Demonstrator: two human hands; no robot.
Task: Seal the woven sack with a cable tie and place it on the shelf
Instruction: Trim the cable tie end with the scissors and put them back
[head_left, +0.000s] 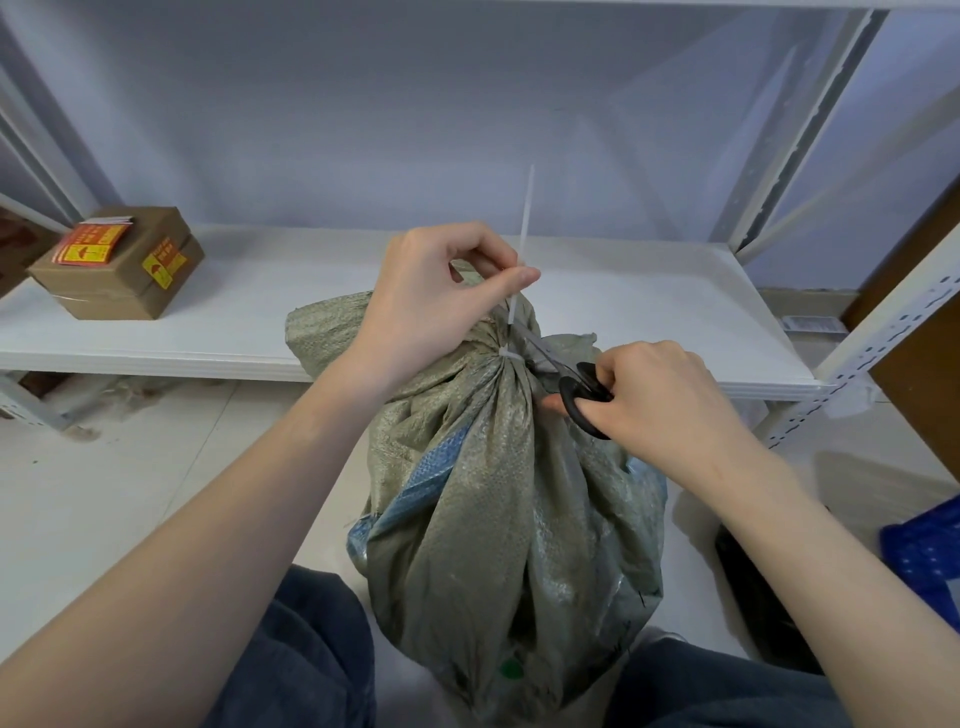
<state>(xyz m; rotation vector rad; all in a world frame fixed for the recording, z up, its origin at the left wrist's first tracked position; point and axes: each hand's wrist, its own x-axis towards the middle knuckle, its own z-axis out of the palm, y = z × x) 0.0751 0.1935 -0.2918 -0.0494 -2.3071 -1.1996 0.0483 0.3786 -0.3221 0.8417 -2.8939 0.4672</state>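
- Far off to the left of the fingers, a cardboard box (117, 265) sits on the white shelf (649, 317), red and yellow stickers on its top and side, well apart from the action.
- Moving in: the left hand (431, 306) is up over the neck of the woven sack (498, 509), forearm reaching in from the lower left.
- Left fingers (511, 278) are pressed together, thumb and forefinger pinching the white cable tie (524, 228) on its free tail, which rises straight up past the fingertips against the pale wall.
- Just below that pinch, the tie runs down to the gathered neck of the sack, where its band is cinched around the bunched fabric.
- And the sack itself: grey-green weave with a blue patch showing on the left side, standing upright on the floor (104, 493) between the person's knees, right in front of the shelf edge, not on the shelf.
- To the right of the neck, the scissors (582, 395), black handles, blades pointing up and left toward the tie just under the left fingertips; whether the blades touch the tie, I cannot tell.
- Right hand (660, 400) curled closed through and around the handles, gripping them firmly, just beside the neck of the sack.
- Further right, a perforated white upright of the shelf frame, and at the lower right edge a scrap of blue fabric (924, 556) with white dots.
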